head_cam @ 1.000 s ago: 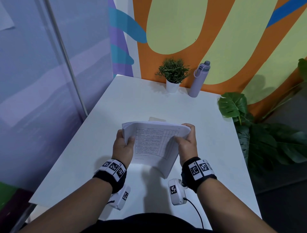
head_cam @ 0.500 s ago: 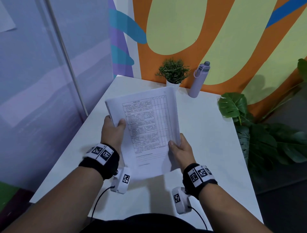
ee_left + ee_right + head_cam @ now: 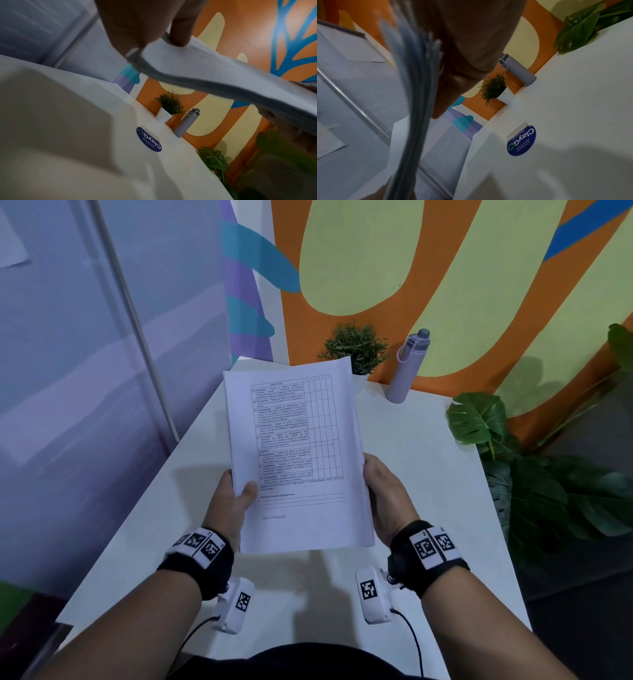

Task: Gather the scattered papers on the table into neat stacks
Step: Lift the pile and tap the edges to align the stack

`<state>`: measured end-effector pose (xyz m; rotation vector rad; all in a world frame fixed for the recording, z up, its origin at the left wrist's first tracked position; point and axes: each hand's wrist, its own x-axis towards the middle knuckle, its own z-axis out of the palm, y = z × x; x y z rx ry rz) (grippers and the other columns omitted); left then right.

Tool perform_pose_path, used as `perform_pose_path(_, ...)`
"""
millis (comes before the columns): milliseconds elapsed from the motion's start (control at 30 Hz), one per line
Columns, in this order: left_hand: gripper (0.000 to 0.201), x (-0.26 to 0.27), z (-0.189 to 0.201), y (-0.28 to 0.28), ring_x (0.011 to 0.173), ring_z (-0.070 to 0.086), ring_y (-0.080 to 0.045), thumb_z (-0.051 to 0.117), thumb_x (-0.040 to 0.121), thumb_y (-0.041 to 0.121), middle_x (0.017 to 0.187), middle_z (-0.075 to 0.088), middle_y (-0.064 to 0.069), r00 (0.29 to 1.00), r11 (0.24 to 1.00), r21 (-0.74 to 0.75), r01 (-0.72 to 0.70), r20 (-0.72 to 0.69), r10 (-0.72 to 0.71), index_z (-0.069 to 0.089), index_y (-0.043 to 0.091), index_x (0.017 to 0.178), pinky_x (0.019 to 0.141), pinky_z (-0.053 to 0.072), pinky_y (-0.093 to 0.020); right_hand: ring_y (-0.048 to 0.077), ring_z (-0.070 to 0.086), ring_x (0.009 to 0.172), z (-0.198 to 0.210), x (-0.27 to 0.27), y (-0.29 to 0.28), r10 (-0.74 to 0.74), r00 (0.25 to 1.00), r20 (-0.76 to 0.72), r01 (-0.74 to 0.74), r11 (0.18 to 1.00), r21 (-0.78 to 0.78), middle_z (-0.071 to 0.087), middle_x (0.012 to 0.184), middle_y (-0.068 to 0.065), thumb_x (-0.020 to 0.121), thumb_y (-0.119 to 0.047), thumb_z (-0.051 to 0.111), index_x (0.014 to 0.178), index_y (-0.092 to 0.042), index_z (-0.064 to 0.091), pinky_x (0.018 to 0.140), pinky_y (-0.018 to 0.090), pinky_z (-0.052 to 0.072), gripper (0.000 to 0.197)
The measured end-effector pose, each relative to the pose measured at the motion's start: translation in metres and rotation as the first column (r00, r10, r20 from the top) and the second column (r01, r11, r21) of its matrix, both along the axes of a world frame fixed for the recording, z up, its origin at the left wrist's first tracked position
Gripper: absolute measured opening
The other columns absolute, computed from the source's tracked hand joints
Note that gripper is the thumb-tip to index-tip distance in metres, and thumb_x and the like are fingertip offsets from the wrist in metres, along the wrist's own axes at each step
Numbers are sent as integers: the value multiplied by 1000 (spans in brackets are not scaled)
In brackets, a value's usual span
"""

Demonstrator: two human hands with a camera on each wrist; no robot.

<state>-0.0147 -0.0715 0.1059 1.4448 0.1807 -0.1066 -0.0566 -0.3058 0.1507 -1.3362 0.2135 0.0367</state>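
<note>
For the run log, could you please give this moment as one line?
papers: one stack, held above table | left hand: grips left edge | right hand: holds right edge

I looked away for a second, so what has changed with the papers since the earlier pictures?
The stack of papers, bent and low a second ago, now stands flat and raised above the table. The left hand and right hand have slid to its lower edges, still gripping. The potted plant and bottle stayed put.
</note>
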Motion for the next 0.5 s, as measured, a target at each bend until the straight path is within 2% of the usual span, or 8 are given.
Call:
perform_pose_path(100, 30, 0, 1, 1, 128, 49, -20, 50, 91, 38, 130, 58, 4, 1000, 1000, -25, 7, -4, -8, 52, 31, 120, 110, 31, -52, 21, 67, 102, 4, 0, 1, 23, 1000, 17, -25, 996, 82, 68, 117, 6, 100, -29, 42, 127, -5, 55, 80, 32, 55, 38)
perform_pose_path(200, 45, 3, 2, 1, 133, 41, -16, 45, 85, 55, 138, 51, 9, 999, 999, -36, 17, -27, -18, 48, 35, 124, 114, 24, -53, 16, 68, 92, 4, 1, 2, 22, 999, 33, -25, 994, 104, 72, 105, 0, 101, -25, 42, 121, -11, 57, 73, 27, 56, 29)
perform_pose_path(267, 70, 3, 1, 2, 139, 33, -16, 48, 75, 70, 148, 39, 12, 997, 999, -34, 10, -76, -12, 36, 38, 135, 113, 21, -56, 16, 67, 90, 4, 1, 2, 4, 999, 42, -7, 997, 83, 71, 102, 0, 101, -25, 42, 115, -13, 59, 74, 27, 55, 25)
perform_pose_path(333, 94, 4, 1, 4, 141, 30, -16, 52, 59, 83, 152, 32, 12, 996, 999, -31, 12, -87, -15, 29, 39, 139, 113, 20, -58, 18, 65, 89, 5, 2, 2, -6, 999, 44, 3, 998, 67, 69, 101, 2, 101, -24, 42, 108, -13, 61, 76, 30, 54, 23)
perform_pose_path(367, 95, 4, 2, 4, 140, 31, -16, 53, 58, 83, 151, 33, 12, 997, 999, -36, 9, -78, -12, 30, 40, 139, 112, 21, -57, 18, 65, 89, 6, 2, 2, -7, 999, 43, 4, 998, 67, 69, 100, 3, 101, -22, 42, 106, -12, 62, 77, 31, 54, 23)
perform_pose_path(467, 74, 7, 1, 6, 138, 34, -16, 51, 70, 73, 148, 38, 13, 998, 999, -36, 4, -61, -6, 35, 41, 135, 113, 22, -56, 23, 62, 89, 7, 3, 2, -22, 998, 53, 18, 997, 77, 66, 99, 8, 100, -16, 42, 104, -7, 61, 82, 35, 52, 22)
perform_pose_path(500, 75, 7, 1, 6, 139, 34, -15, 51, 70, 72, 148, 38, 13, 998, 999, -38, -1, -66, -2, 34, 40, 136, 113, 22, -56, 24, 61, 90, 8, 3, 2, -30, 998, 52, 26, 997, 73, 65, 99, 9, 99, -14, 42, 104, -6, 62, 84, 36, 50, 22)
